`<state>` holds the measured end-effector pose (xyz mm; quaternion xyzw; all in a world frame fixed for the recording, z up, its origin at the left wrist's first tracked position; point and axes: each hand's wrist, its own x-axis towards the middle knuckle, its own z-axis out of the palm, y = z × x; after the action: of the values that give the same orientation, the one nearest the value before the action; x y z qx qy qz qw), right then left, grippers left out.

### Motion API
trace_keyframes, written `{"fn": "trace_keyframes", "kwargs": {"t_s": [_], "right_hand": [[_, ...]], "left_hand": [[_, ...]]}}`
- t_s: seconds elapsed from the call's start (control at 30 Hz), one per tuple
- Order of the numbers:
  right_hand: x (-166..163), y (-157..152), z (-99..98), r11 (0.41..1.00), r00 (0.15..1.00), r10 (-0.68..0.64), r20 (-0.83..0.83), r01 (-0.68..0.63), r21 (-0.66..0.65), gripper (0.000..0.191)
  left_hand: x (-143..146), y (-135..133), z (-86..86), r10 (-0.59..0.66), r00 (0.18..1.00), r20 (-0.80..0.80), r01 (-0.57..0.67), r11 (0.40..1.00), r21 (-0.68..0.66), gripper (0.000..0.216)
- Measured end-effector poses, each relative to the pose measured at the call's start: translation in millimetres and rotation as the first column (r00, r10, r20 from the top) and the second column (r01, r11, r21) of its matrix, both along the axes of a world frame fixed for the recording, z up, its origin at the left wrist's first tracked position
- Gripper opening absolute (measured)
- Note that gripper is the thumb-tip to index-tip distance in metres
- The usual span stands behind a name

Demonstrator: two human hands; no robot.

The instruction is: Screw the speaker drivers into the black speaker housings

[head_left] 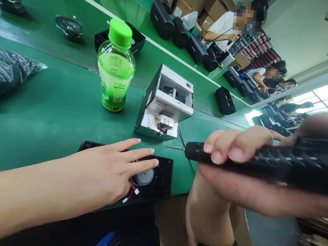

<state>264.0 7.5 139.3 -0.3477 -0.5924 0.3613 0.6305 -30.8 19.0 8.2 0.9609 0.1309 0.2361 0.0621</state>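
My left hand (117,168) reaches over a black speaker panel (163,183) with its fingers spread apart; I cannot tell whether it touches the panel. A round silver magnet (145,177) shows on the panel, and red and black wires with white plugs (136,191) lie by it. In my right hand (241,148) is a black electric screwdriver (280,158), held level, its thin bit pointing left. Behind the panel stands a grey screw feeder (171,101), and the bit's tip is in front of it, apart from it.
A green-capped bottle (115,70) stands left of the feeder. Two speaker drivers (69,27) and a bag of dark parts (9,69) lie further left. A black speaker housing (225,100) sits at the right. Black speakers (162,20) line the far bench, where co-workers (222,29) sit.
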Motion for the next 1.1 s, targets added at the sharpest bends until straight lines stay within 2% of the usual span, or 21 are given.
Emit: {"fn": "trace_keyframes", "kwargs": {"t_s": [0.07,0.17,0.3,0.43,0.53,0.7,0.8,0.87,1.0,1.1], "right_hand": [[-13.4,13.9,1.9,0.995,0.997,-0.062,-0.044,0.065,0.077,0.056],[-33.8,32.1,-0.1,0.995,0.998,-0.059,-0.020,0.060,0.079,0.066],[-46.7,53.1,-16.4,0.980,0.997,-0.070,-0.027,0.074,0.182,0.078],[-50.3,67.4,-29.3,0.989,1.000,-0.008,0.010,0.007,0.145,0.087],[-56.0,72.6,-31.8,0.996,1.000,-0.009,-0.028,0.012,0.089,0.088],[-65.8,78.8,-42.8,0.975,0.978,-0.158,-0.136,0.176,0.132,0.092],[-64.9,80.0,-46.2,0.972,0.971,-0.194,-0.136,0.210,0.109,0.087],[-62.8,80.3,-44.1,0.976,0.973,-0.183,-0.143,0.197,0.088,0.088],[-59.9,82.8,-39.9,0.994,0.989,-0.082,-0.123,0.090,0.068,0.094],[-60.5,87.3,-44.5,0.990,0.991,-0.063,-0.118,0.078,0.120,0.091]], "left_hand": [[3.8,5.9,1.2,-0.061,0.997,-0.036,0.064,0.996,0.068,0.019],[11.6,9.7,-2.2,-0.107,0.990,-0.087,0.118,0.983,0.138,0.013],[29.1,7.5,-15.1,-0.149,0.982,-0.120,0.169,0.969,0.182,0.015],[43.7,4.3,-21.7,-0.188,0.970,-0.154,0.217,0.957,0.193,0.024],[45.9,5.0,-20.3,-0.226,0.962,-0.154,0.253,0.949,0.189,0.020],[41.2,11.8,-17.4,-0.249,0.959,-0.139,0.272,0.944,0.185,0.017],[39.9,16.4,-17.1,-0.251,0.958,-0.138,0.273,0.948,0.166,0.018],[40.0,19.1,-16.5,-0.257,0.955,-0.146,0.278,0.949,0.150,0.021],[39.9,25.2,-13.2,-0.284,0.944,-0.170,0.306,0.944,0.126,0.023],[39.5,31.7,-8.6,-0.306,0.935,-0.178,0.328,0.938,0.112,0.021]]}}
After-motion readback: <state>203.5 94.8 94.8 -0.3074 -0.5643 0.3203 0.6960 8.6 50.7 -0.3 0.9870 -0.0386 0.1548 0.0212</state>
